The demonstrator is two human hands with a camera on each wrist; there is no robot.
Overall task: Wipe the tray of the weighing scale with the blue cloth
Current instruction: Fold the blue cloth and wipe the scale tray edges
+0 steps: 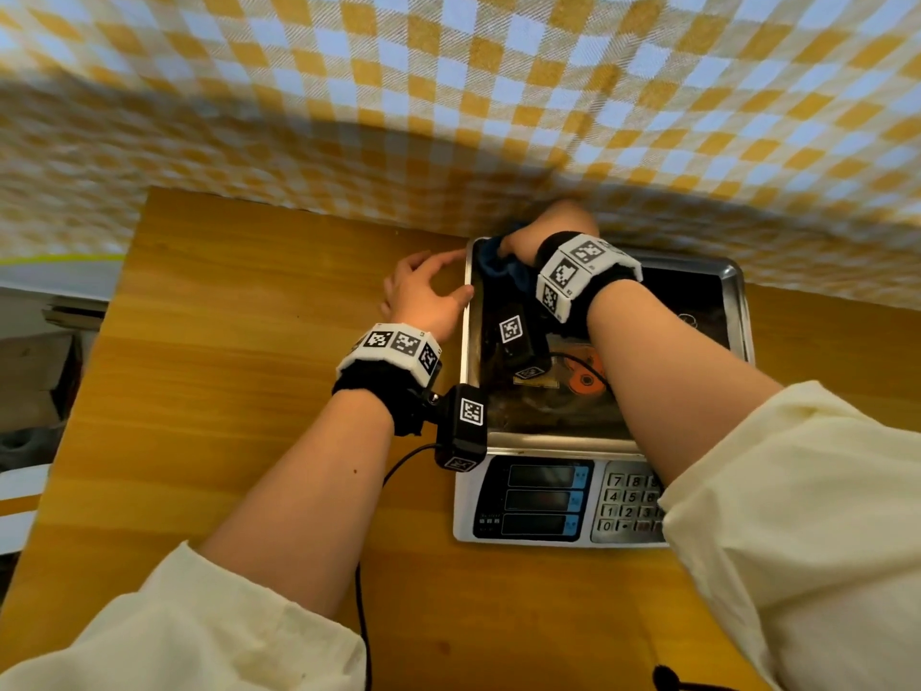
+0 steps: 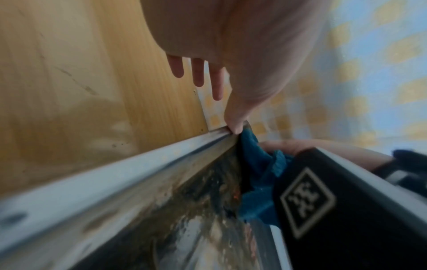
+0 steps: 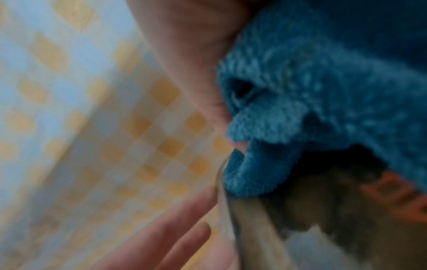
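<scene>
your cream sleeves [image 1: 797, 516] frame the weighing scale [image 1: 538, 501] on the table [image 1: 224, 341]. your right hand [image 1: 553, 231] grips the blue cloth [image 1: 498, 266] bunched in the tray's [image 1: 737, 301] far left corner. your left hand [image 1: 423, 291], fingers relaxed, touches its left rim.

A wooden table [image 1: 239, 371] stands against a yellow-and-white checked cloth backdrop [image 1: 448, 92].
</scene>
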